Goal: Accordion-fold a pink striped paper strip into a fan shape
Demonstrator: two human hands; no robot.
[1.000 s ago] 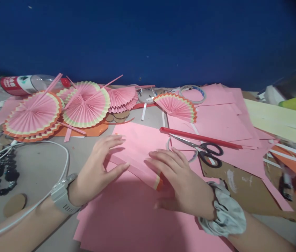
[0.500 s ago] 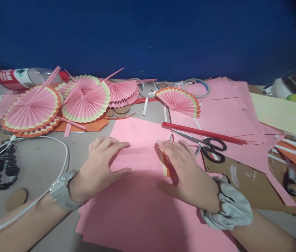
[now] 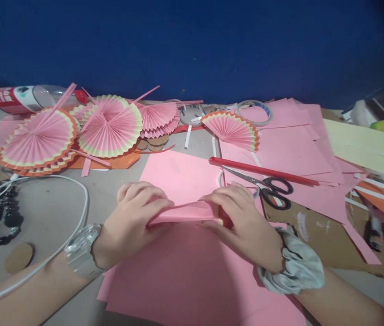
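Note:
A folded strip of pink paper (image 3: pixel 183 213), with a yellow and orange edge at its right end, is held between my two hands. My left hand (image 3: pixel 140 210) grips its left end, the thumb mostly hidden below the fold. At the other end, my right hand (image 3: pixel 237 210) pinches it between thumb and fingers. Larger pink sheets (image 3: pixel 178 271) lie beneath, in shadow toward me. Another pink sheet (image 3: pixel 178 174) extends just beyond the strip. Black-handled scissors (image 3: pixel 263 183) rest to the right of my right hand, below a red stick-like piece (image 3: pixel 263 171).
Pleated pink paper rosettes (image 3: pixel 38 138) and a half-circle paper fan (image 3: pixel 232 129) lie at the back. A plastic bottle (image 3: pixel 18 99) is behind them. White cable (image 3: pixel 86 199) loops at left near black beads (image 3: pixel 3 217). Tape roll (image 3: pixel 255 113) and cardboard (image 3: pixel 314 231) sit right.
Both hands have closed from lying spread on the paper to gripping its ends. The pink strip is now folded up and raised between them.

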